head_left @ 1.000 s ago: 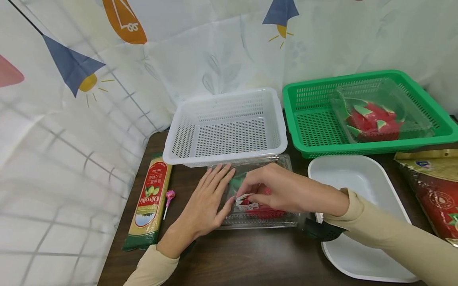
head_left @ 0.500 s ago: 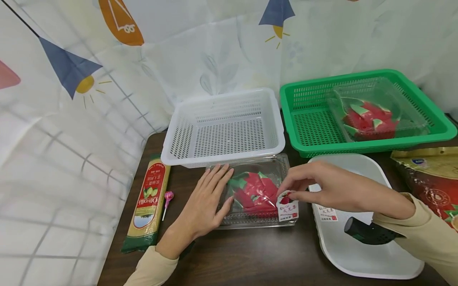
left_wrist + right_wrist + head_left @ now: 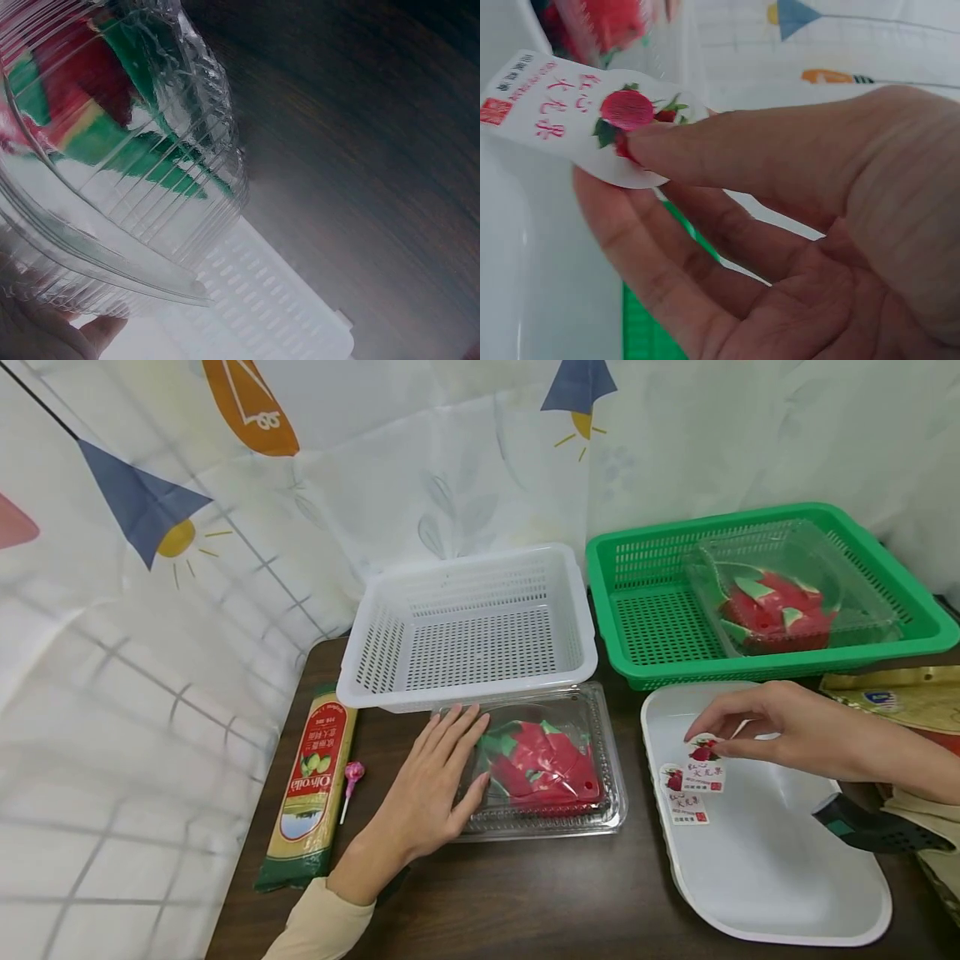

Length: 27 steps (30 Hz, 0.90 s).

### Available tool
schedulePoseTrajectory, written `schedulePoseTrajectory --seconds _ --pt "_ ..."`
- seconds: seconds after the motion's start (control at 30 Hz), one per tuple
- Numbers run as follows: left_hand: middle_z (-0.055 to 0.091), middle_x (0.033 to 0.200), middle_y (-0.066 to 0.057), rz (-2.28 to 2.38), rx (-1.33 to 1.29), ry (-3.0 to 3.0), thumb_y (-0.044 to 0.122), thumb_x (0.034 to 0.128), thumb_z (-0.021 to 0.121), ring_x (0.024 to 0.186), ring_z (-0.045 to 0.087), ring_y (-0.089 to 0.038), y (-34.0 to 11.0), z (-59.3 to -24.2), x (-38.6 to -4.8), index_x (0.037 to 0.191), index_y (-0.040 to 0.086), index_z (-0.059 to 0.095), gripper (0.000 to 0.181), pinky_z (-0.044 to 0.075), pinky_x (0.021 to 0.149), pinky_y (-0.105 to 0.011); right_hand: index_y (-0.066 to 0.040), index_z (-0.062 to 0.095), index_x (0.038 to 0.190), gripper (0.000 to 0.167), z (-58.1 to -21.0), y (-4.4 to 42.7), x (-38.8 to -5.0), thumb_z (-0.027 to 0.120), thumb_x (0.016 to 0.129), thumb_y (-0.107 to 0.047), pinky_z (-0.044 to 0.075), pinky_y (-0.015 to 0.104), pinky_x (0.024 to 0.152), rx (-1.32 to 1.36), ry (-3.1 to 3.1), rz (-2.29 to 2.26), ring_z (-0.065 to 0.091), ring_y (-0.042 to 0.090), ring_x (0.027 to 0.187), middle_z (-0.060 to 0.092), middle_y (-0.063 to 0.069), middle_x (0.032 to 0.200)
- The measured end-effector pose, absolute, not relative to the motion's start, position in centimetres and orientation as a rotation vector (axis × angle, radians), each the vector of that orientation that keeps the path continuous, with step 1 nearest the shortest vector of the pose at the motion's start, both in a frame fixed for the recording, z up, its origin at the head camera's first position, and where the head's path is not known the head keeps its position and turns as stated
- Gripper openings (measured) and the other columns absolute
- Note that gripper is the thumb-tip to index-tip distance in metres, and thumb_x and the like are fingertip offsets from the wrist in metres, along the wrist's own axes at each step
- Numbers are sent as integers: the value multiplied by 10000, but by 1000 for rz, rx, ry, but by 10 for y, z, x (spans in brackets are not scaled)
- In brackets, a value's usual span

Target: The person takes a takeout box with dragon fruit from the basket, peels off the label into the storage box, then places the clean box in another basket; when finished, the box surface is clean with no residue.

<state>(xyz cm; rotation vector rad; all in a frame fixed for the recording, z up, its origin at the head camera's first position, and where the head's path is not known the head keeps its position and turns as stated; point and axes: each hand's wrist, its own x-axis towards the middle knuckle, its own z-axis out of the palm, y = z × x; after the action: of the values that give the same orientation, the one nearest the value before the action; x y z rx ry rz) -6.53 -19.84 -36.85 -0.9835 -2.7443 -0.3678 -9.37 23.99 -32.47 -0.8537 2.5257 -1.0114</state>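
Note:
In the head view my left hand (image 3: 435, 777) rests flat, fingers spread, on the left part of a clear plastic clamshell box (image 3: 611, 777). Inside that box lies a red and green dragon fruit (image 3: 543, 764). My right hand (image 3: 787, 731) pinches a small white dragon fruit label (image 3: 703, 764) between thumb and fingers, over a white tray (image 3: 780, 860). The right wrist view shows the pinched label (image 3: 562, 112) close up, with red characters and a fruit picture. Another label (image 3: 686, 806) lies at the tray's left side, partly covered by the pinched one.
Behind the box stands a white basket (image 3: 468, 689). At the back right, a green basket (image 3: 652, 627) bears a second clamshell box (image 3: 795, 593) with dragon fruit. A spaghetti pack (image 3: 307, 785) and a pink lollipop (image 3: 355, 770) lie at left. A gold and red bag (image 3: 900, 693) is at far right.
My right hand has moved right from the clamshell box to above the white tray, carrying the label away from the lid. My left hand has stayed on the box.

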Motion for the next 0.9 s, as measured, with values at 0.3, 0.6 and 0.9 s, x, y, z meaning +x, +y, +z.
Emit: schedulePoseTrajectory --seconds 0.3,0.6,0.9 --pt "345 1674 -145 -371 -977 -2751 387 987 583 1570 257 -339 -199 -369 -65 1603 46 381 732 218 1252 -568 -88 762 1116 268 -341 259 -103 811 866 -5 586 212 725 -744 2475 -808 635 -4 842 733 -98 1017" --pt "348 1672 -145 -376 -978 -2751 389 987 591 1572 253 -334 -199 -369 -65 1606 53 379 736 201 1261 -554 -91 763 1043 208 -358 263 -112 811 864 3 582 219 718 -764 2485 -763 636 20 814 725 -95 976" --pt "338 1680 -131 -369 -971 -2757 399 984 589 1574 249 -328 -199 -369 -65 1606 56 381 741 212 1257 -561 -84 761 983 223 -371 259 -116 814 830 69 575 222 679 -718 2535 -762 614 68 785 721 -63 928"
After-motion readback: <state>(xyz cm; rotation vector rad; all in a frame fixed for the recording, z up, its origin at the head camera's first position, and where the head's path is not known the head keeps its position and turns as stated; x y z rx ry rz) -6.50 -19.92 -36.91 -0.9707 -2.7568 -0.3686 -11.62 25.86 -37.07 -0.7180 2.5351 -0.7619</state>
